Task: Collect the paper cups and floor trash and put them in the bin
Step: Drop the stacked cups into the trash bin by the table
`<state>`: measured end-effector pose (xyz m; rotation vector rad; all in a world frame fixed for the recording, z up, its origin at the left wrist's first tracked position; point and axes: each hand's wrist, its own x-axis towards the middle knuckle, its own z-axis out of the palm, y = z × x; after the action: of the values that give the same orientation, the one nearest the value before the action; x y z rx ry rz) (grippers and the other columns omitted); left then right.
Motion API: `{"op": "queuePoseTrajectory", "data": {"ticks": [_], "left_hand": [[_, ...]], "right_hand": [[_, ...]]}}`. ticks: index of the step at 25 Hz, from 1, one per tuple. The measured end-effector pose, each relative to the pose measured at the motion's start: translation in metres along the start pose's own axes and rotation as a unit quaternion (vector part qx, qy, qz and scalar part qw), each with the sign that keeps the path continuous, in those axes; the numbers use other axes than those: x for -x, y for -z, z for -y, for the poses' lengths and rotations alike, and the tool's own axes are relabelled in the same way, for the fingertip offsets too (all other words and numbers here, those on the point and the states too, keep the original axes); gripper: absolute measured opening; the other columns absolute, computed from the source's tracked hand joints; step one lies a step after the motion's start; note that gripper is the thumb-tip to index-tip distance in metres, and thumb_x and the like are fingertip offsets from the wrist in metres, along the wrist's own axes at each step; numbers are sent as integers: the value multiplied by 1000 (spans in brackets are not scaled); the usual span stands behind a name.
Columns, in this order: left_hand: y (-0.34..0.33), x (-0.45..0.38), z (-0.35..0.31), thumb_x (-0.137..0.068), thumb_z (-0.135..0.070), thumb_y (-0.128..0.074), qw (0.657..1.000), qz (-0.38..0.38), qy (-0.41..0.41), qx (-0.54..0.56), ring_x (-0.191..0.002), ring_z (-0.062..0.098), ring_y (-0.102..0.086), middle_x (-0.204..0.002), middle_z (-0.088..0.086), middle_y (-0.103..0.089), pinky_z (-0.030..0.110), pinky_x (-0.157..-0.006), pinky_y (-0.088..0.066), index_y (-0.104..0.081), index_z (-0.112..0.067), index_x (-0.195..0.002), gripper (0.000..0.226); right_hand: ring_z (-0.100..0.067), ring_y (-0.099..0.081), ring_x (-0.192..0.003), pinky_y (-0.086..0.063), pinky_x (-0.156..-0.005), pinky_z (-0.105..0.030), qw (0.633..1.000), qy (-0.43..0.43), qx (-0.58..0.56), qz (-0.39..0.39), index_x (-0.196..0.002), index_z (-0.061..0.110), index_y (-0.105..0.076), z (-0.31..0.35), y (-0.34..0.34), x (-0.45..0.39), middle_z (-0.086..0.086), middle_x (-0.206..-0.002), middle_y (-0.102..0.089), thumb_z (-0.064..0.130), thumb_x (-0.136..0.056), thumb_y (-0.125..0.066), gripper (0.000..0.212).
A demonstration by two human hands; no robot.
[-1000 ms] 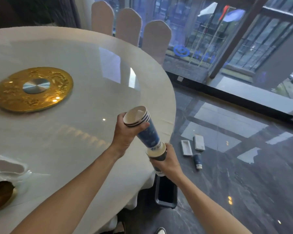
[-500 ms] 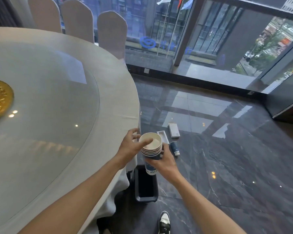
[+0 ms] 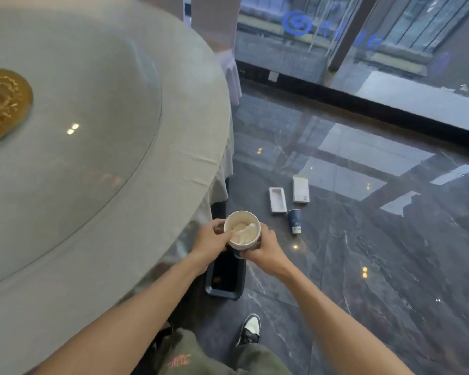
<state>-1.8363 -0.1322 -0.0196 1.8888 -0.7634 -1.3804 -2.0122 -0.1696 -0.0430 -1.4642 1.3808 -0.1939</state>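
A nested stack of blue-and-white paper cups [image 3: 242, 230] stands upright in both my hands, directly above a dark rectangular bin [image 3: 225, 277] on the floor by the table's edge. My left hand [image 3: 211, 239] grips the stack's left side near the rim. My right hand [image 3: 266, 247] wraps the right side and lower part. Something pale lies crumpled inside the top cup. On the dark floor beyond lie one blue paper cup [image 3: 294, 221] on its side, a white open tray-like box [image 3: 277, 200] and a white flat box [image 3: 300, 189].
A big round table [image 3: 173, 169] with a pale cloth and glass top fills the left; a gold disc [image 3: 3, 104] sits at its centre. Covered chairs stand at the back. Glass walls run along the far side. My shoe [image 3: 250, 329] is near the bin.
The separate cups have been pushed together into one stack. The stack came down off the table's edge to just above the bin, and my view turned toward the floor.
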Motion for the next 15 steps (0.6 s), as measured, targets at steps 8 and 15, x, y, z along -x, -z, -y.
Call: {"op": "queuePoseTrajectory", "data": {"ticks": [8,15], "left_hand": [[-50,-46,144,-89,-14,-77,988,-78,131,-10,-101,16,-74,-105,-2,-79,37,-91,-60,-75,-21,-117,29],[-76,-134,273,-94,-8,-65,976,-35,211,-49,-105,15,-69,-109,-6,-75,33,-91,-57,-72,-25,-121,32]], "right_hand": [[-11,-64,-93,-53,-81,-28,987,-105,-51,110,-125,18,-60,-90,-45,-45,2,-107,-68,5,-95,-59,33],[-24,-64,-79,-53,-66,-41,986,-144,-14,87,-102,15,-68,-227,-152,-131,-11,-92,-71,18,-85,-50,25]]}}
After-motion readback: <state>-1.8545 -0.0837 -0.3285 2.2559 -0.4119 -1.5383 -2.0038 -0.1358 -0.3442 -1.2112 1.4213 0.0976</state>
